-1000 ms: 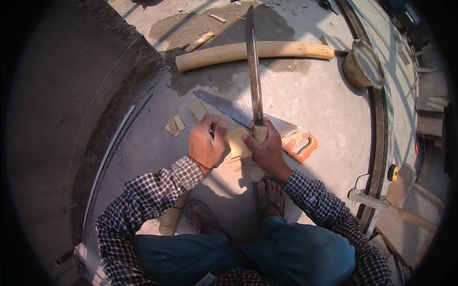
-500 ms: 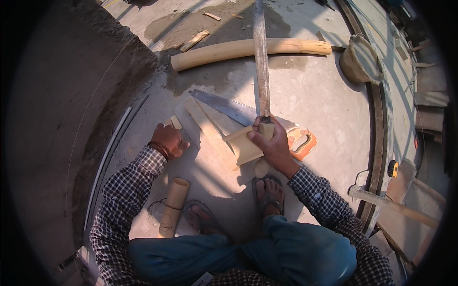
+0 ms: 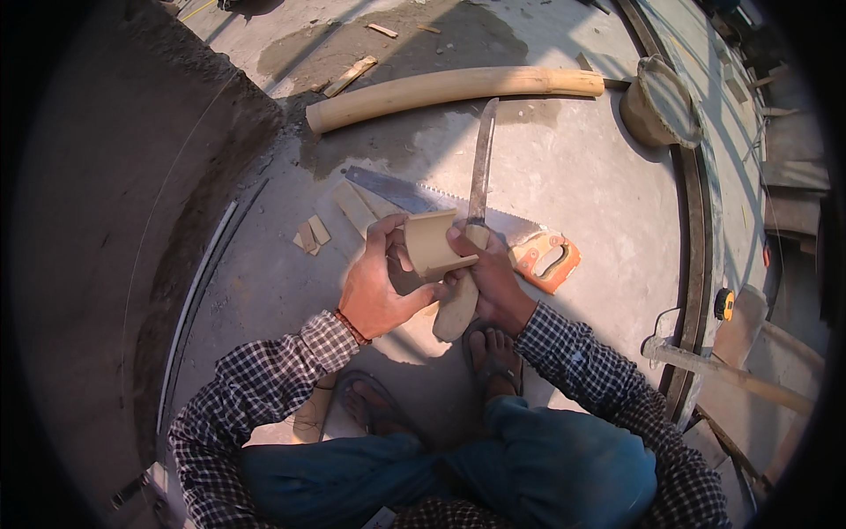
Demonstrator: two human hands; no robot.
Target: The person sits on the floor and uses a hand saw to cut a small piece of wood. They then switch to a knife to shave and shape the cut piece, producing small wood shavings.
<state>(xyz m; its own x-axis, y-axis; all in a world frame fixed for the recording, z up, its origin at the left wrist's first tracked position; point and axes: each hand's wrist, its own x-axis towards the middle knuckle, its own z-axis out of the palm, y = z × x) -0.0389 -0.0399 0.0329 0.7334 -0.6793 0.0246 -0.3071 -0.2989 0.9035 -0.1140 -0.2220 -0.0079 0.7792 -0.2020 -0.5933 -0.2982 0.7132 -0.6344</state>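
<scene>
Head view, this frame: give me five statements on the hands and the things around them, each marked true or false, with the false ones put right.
1. The right hand holds the knife. True.
2. The left hand holds nothing. False: it holds a curved bamboo piece.
3. The saw lies on the ground with its orange handle toward the right. True.
4. The knife points toward the person. False: it points away, toward the long pole.
5. The bucket is by the pole's left end. False: it is by the right end.
</scene>
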